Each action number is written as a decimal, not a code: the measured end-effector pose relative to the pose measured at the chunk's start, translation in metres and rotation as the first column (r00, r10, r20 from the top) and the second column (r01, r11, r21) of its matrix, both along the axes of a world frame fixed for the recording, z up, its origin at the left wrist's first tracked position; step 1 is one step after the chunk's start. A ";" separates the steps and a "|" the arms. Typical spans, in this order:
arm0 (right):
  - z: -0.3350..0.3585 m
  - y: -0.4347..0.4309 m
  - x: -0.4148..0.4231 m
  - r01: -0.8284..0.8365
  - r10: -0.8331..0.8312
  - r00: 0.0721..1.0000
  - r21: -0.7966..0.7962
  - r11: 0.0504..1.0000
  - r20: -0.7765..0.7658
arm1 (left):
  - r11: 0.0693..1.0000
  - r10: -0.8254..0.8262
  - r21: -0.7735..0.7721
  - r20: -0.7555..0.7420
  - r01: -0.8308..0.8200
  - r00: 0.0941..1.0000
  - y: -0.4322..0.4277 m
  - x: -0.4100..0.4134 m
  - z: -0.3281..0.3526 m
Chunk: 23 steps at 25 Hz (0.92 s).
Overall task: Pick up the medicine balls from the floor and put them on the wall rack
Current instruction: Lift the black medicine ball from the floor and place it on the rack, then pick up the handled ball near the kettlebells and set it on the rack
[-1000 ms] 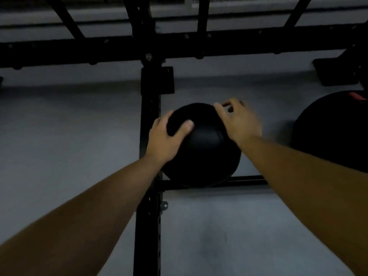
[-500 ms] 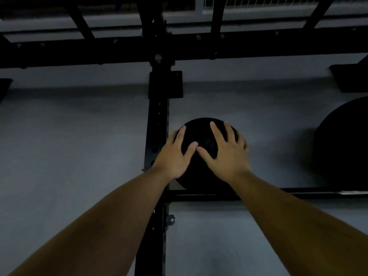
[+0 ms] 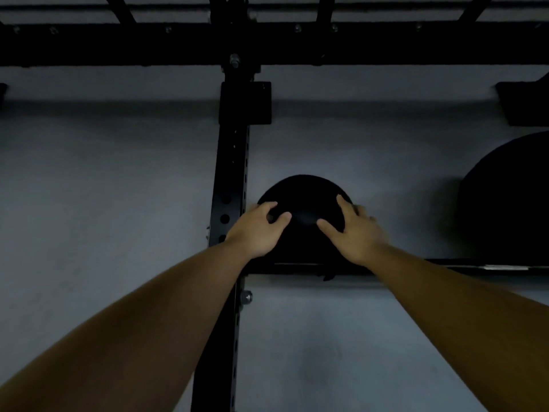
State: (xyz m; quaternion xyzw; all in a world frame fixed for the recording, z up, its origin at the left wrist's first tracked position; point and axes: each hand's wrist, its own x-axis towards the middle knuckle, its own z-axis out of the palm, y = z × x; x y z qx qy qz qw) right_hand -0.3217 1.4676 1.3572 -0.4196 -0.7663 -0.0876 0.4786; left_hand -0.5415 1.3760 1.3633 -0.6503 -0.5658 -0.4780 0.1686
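A black medicine ball sits on the horizontal rail of the black wall rack, against the grey wall and just right of the rack's upright post. My left hand is on the ball's left side with fingers curled over it. My right hand presses on its right side, fingers spread. Both forearms reach up from the bottom of the view. A second, larger black medicine ball rests on the same rail at the right edge.
A thick black crossbeam with bolts runs across the top, with slanted bars above it. A black bracket sits on the upright, another bracket at far right. Bare grey wall lies left of the post and below the rail.
The ball has settled lower onto the rail. My hands have slid apart from the front of the ball to its two sides.
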 end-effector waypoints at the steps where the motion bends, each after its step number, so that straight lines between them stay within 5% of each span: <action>1: -0.016 -0.007 0.016 -0.046 0.046 0.998 0.015 0.999 -0.032 | 1.000 -0.024 0.000 0.027 0.024 0.999 -0.012 0.005 -0.016; 8: -0.149 -0.086 0.143 -0.154 0.140 0.984 -0.132 0.979 -0.110 | 0.954 -0.010 -0.297 0.085 0.035 0.996 -0.099 0.085 -0.149; 17: -0.318 -0.188 0.278 -0.106 0.147 0.984 -0.336 0.936 0.100 | 0.802 0.312 -0.525 -0.040 -0.286 0.949 -0.260 0.194 -0.326; 23: -0.405 -0.244 0.339 -0.128 0.176 0.983 -0.492 0.861 0.053 | 0.715 0.389 -0.621 -0.027 -0.320 0.921 -0.350 0.233 -0.391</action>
